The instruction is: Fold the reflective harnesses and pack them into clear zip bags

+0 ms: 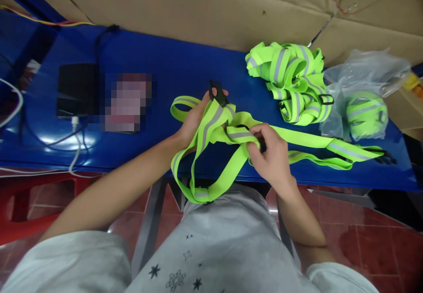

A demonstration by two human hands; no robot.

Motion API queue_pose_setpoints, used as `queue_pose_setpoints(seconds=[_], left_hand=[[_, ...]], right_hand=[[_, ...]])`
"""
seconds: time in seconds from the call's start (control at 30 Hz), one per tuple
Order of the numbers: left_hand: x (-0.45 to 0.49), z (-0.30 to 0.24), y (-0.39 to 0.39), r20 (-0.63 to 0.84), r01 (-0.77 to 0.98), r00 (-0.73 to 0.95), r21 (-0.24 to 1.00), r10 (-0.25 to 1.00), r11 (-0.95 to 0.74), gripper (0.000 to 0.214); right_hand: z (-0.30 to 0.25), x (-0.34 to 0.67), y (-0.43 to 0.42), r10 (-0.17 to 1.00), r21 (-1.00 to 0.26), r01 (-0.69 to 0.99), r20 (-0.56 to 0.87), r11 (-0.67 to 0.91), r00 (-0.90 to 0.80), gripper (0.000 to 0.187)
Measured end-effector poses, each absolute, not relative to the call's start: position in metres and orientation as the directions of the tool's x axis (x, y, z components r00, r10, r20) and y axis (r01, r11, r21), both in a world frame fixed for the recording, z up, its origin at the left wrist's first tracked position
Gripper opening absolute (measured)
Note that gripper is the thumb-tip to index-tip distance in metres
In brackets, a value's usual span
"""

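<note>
A neon yellow-green reflective strap (228, 169) with a grey stripe is spread between my hands, a loop of it hanging over the table's front edge. My left hand (194, 119) is closed around folds of the strap, close to a black plastic buckle (218, 93) at its upper end. With thumb and fingers my right hand (271, 154) pinches a section of the same strap; its fingertips partly hide a dark piece there. To the right, the strap's tail lies along the table and ends in a black clip (386, 156).
A tangled pile of similar straps (294, 81) lies at the back right, beside a clear plastic bag (366, 72) and a bagged strap roll (367, 116). Left on the blue table (172, 61) are a black box (77, 90) with a white cable and a blurred-out phone-like object (127, 103).
</note>
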State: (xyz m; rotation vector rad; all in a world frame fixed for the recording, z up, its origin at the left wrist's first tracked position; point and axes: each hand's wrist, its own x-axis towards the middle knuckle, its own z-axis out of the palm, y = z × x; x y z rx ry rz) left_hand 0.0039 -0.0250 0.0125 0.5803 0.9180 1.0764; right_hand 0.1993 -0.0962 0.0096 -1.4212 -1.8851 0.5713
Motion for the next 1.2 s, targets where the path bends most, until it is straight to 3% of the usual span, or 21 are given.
queue_pose_setpoints(seconds=[0.03,0.13,0.2,0.37,0.47,0.6,0.7,0.8,0.9,0.97,1.1,1.2], left_hand=[[0.004,0.016,-0.024,-0.352,-0.523,0.159,0.762,0.922,0.381,0.034],[0.003,0.029,-0.019,-0.359,-0.597,0.079,0.730,0.930,0.332,0.041],[0.002,0.034,-0.017,-0.343,-0.610,0.051,0.733,0.938,0.301,0.043],[-0.003,0.032,-0.014,-0.251,-0.592,-0.005,0.781,0.968,0.200,0.033],[-0.008,0.029,-0.011,-0.199,-0.627,0.005,0.763,0.980,0.158,0.027],[-0.007,0.029,-0.013,-0.143,-0.613,0.030,0.779,0.989,0.132,0.029],[-0.002,0.029,-0.019,-0.132,-0.527,0.013,0.842,0.991,0.119,0.026],[0.001,0.028,-0.023,-0.131,-0.489,0.049,0.861,0.990,0.139,0.027],[0.000,0.026,-0.023,-0.126,-0.486,0.075,0.861,0.989,0.147,0.028],[-0.002,0.026,-0.021,-0.120,-0.485,0.077,0.863,0.990,0.142,0.029],[-0.008,0.027,-0.015,-0.127,-0.515,0.046,0.847,0.991,0.132,0.032],[-0.013,0.029,-0.010,-0.128,-0.545,0.030,0.830,0.991,0.123,0.033]], right_hand=[[0.012,0.203,-0.094,0.960,-0.743,0.608,0.235,0.279,-0.154,0.006],[0.016,0.216,-0.090,0.977,-0.878,0.446,0.096,0.173,-0.191,0.037],[0.017,0.225,-0.090,0.975,-0.942,0.330,-0.008,0.067,-0.221,0.047],[0.009,0.247,-0.092,0.929,-0.977,0.194,-0.146,-0.082,-0.341,0.038],[0.005,0.252,-0.094,0.876,-0.977,0.211,-0.107,-0.006,-0.471,0.032],[0.014,0.242,-0.101,0.838,-0.908,0.384,-0.073,0.169,-0.541,0.029],[0.026,0.230,-0.107,0.884,-0.848,0.471,-0.007,0.242,-0.467,0.027],[0.034,0.222,-0.102,0.936,-0.784,0.538,0.151,0.309,-0.318,0.023],[0.032,0.221,-0.078,0.907,-0.759,0.512,0.253,0.402,-0.337,0.024],[0.027,0.222,-0.055,0.888,-0.774,0.498,0.174,0.391,-0.426,0.029],[0.023,0.222,-0.019,0.839,-0.814,0.564,-0.205,0.139,-0.503,0.068],[0.025,0.221,-0.013,0.753,-0.868,0.496,-0.340,-0.021,-0.564,0.070]])
